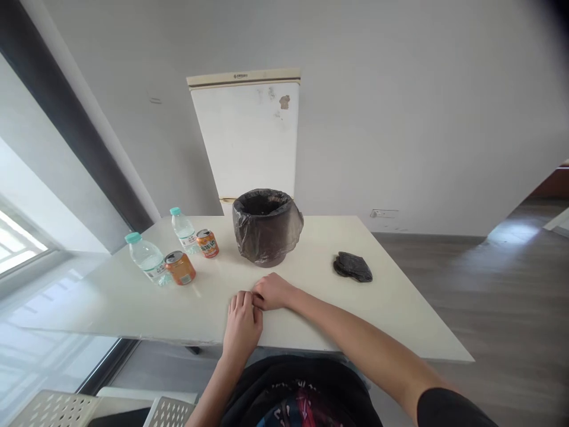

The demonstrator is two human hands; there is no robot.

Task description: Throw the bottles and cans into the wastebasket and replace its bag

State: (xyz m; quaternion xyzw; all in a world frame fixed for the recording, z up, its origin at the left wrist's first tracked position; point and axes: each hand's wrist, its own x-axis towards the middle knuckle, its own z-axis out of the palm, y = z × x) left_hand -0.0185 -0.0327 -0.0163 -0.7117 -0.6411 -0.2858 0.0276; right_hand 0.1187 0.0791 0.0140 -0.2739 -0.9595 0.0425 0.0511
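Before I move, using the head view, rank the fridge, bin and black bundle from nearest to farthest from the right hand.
From the right hand:
1. Bin: just beyond it.
2. Black bundle: off to its right.
3. Fridge: past the table's far edge.

The black, short-sleeved shirt (pixel 306 373) bears a blue, red and white print (pixel 304 410).

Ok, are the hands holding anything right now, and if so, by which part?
Nothing visibly held: the left hand and right hand rest side by side on the table. Anything small hidden under them can't be told.
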